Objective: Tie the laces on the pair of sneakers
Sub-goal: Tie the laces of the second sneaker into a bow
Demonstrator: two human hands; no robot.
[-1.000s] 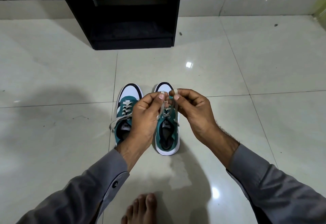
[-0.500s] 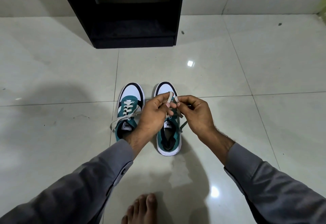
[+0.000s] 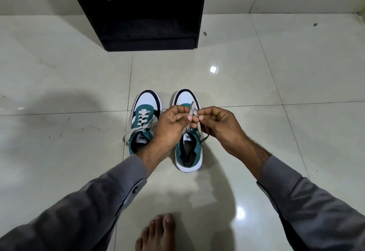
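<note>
Two teal, white and black sneakers stand side by side on the tiled floor, toes pointing away from me. The left sneaker (image 3: 145, 112) has loose grey laces trailing off its left side. Over the right sneaker (image 3: 188, 152), my left hand (image 3: 171, 124) and my right hand (image 3: 219, 122) meet, both pinching its grey lace (image 3: 193, 109). A loop of that lace sticks up between my fingertips, and one strand hangs down on the shoe's right side. My hands hide the laced part of the right sneaker.
A black open shelf unit (image 3: 146, 11) stands on the floor behind the sneakers, against the wall. My bare foot (image 3: 156, 233) rests on the floor near the bottom edge. Glossy pale tiles (image 3: 276, 73) surround the shoes.
Both hands have lowered slightly towards the right sneaker and closed in together. The lace, held up as two strands before, is now gathered into a loop between my fingertips.
</note>
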